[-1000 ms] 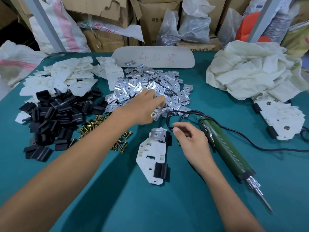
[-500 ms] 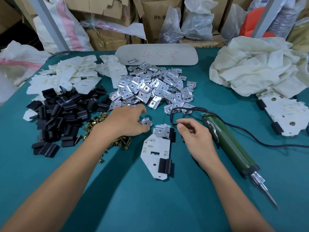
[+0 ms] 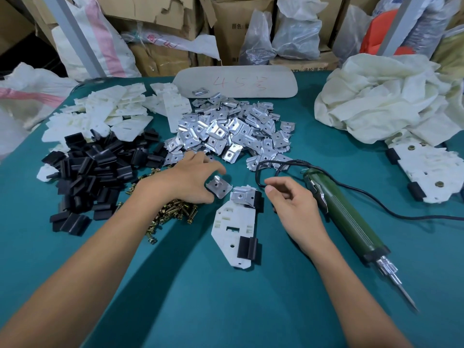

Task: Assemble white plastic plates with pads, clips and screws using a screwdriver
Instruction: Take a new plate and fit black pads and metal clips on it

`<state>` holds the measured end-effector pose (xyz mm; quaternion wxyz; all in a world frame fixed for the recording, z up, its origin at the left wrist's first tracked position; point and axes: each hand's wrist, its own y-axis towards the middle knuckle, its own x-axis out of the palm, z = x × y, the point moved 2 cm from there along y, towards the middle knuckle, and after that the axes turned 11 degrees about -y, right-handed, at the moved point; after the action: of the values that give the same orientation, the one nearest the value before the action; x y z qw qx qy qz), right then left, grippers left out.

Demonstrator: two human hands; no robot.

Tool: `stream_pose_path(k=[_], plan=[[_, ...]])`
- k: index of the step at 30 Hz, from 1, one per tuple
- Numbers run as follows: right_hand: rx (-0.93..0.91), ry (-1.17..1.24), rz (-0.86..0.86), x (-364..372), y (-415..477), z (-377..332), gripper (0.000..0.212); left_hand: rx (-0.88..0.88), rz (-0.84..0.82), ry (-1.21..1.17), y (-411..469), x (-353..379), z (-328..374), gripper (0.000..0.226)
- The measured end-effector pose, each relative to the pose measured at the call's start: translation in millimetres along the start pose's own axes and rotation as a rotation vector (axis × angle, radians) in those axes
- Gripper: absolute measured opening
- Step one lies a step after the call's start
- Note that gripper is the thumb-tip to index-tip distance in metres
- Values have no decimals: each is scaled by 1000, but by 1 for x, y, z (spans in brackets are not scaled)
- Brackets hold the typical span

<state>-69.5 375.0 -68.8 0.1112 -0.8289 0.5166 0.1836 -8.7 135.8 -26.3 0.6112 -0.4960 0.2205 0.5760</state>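
Has drawn the left hand (image 3: pixel 190 183) back from the heap of clips (image 3: pixel 226 131) since a second ago, fingers (image 3: pixel 213 167) half curled, thumb and forefinger pinching one loose clip (image 3: pixel 219 186) just beside the white plate (image 3: pixel 234 229), flat on the table (image 3: pixel 226 310) between both hands, with the right hand (image 3: pixel 296 209) loosely curled on nothing at its top corner. Looks like thin stamped metal: light, stiff, slick, sharp-edged — best held by opposite edges, clear of the centre hole. No tray or bin in use; only loose heaps of pads (image 3: pixel 93 172) and screws (image 3: pixel 173 214), with cardboard boxes (image 3: pixel 233 28) behind, contents hidden.
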Motion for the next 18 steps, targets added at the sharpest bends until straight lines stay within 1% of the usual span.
stream_pose_path(k=[1, 4, 8, 11, 13, 15, 18], plan=[[0, 0, -3, 0, 0, 0, 11, 6, 12, 11, 1, 0, -2, 61], [3, -2, -8, -1, -2, -2, 12, 35, 110, 42, 4, -4, -8, 45], [10, -9, -24, -4, -14, -3, 12, 122, 231, 167, -5, -5, -6, 41], [34, 12, -54, -11, -32, 0, 14, 171, 309, 123, -22, -13, -1, 36], [66, 22, -86, -14, -46, 4, 18, 198, 298, 42, -39, -18, 4, 34], [112, 61, -126, -16, -60, 5, 21, 255, 242, -42, -57, -16, 13, 31], [186, 102, -201, -15, -75, 5, 18, 330, 140, -109, -79, 0, 31, 35]])
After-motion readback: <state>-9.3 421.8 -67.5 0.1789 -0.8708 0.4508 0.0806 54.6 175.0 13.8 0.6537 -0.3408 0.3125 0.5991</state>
